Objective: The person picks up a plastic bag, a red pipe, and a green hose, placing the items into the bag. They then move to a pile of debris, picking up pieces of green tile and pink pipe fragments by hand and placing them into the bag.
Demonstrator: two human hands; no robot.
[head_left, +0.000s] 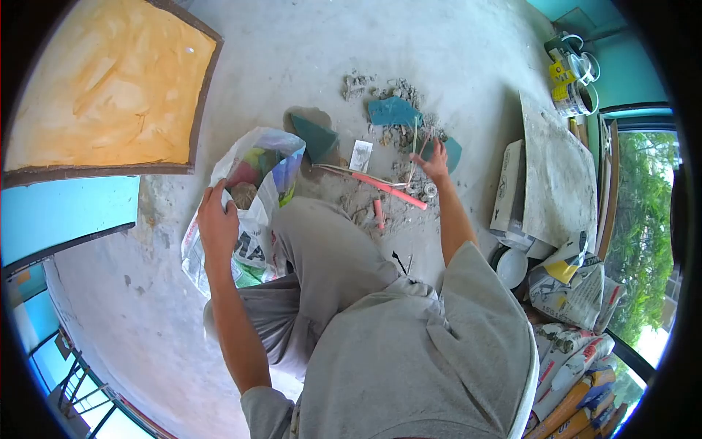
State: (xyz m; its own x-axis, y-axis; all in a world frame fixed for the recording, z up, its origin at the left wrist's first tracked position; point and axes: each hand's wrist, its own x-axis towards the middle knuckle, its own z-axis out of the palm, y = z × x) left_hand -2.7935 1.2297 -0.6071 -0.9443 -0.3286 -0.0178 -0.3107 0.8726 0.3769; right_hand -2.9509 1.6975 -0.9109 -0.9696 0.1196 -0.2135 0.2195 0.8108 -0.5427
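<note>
My left hand (218, 223) grips the near left rim of a white printed plastic bag (194, 252), which stands with its mouth spread. Inside the bag a grey-brown lump (243, 194) and something reddish show. My right hand (436, 162) reaches over the debris, thumb and fingers apart. A thin pale strip (416, 135) runs by its thumb tip. Beneath and beside this hand lies a teal broken piece (453, 155). Left of it are a second teal piece (395, 111), grey rubble (409, 91), a pink-red tube (387, 189) and a short pink piece (379, 214).
A dark green triangular piece (313, 137) and a small white card (360, 156) lie between bag and rubble. Boards (559, 172) and a box (508, 186) lean at right, near filled sacks (570, 293). Buckets (574, 99) stand at far right. An orange-yellow panel (110, 88) is upper left.
</note>
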